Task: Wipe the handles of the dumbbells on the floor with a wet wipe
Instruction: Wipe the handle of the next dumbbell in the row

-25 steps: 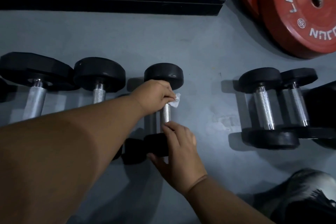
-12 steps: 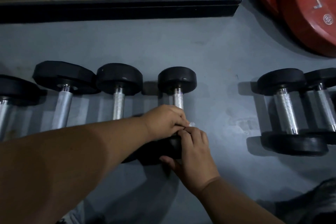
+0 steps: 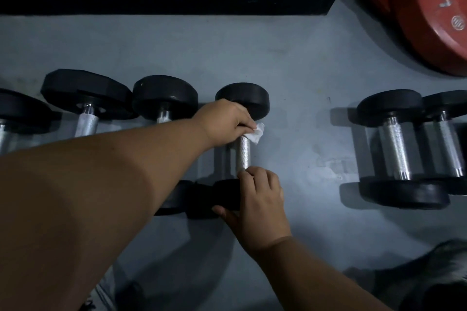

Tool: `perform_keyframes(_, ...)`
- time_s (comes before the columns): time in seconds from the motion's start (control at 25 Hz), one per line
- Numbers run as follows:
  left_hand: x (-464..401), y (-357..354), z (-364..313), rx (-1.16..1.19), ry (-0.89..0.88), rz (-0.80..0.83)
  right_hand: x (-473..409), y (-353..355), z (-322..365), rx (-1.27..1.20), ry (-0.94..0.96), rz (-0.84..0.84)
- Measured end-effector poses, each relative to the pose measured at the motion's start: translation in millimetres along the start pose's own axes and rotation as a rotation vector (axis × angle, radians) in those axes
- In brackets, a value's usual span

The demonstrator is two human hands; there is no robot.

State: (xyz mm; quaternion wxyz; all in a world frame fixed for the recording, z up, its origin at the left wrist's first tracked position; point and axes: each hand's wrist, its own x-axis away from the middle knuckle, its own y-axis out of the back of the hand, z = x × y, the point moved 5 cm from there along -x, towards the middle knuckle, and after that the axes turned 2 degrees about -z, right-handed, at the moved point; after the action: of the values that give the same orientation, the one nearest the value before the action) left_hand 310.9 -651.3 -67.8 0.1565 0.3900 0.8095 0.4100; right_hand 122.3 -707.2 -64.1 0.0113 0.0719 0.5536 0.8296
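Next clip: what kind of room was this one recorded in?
Most likely a gym or home weights area: black-headed dumbbells with knurled steel handles lie in a row on the grey floor, and red round weight plates lean at the top right.

Dim, soft shadows, blurred wide-angle edges

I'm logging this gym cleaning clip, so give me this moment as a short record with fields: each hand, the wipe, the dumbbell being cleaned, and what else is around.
left hand: grips the wet wipe against the far end of the handle
right hand: holds the near black head of the same dumbbell, fingertips at the handle's near end
wipe: white, crumpled, sticking out to the right of the left hand
handle: knurled metal, bare between the two hands
nearby: more dumbbells on the grey floor to both sides; red weight plates at top right
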Motion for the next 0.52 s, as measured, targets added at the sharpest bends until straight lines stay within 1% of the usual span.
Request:
perform_keyframes(0.12, -0.5, 1.2, 1.3, -0.03, 0.01, -0.011, 0.6, -1.9, 2.2, 0.018, 0.006, -0.01)
perform_keyframes(0.28, 12.5, -0.3, -3.7, -0.01, -0.04, -0.025, -0.6, -1.6, 4.8, 0.029, 0.011, -0.021)
perform_keyframes(0.4, 30.2, -9.9, -14.8, 0.003, -0.099, 0.043, -0.1, -2.7, 3.0, 0.037, 0.019, -0.027)
perform_keyframes(0.52, 46.5, -24.6, -24.7, -0.001, -0.146, 0.162, -0.7, -3.4, 3.5, 0.023, 0.016, -0.034)
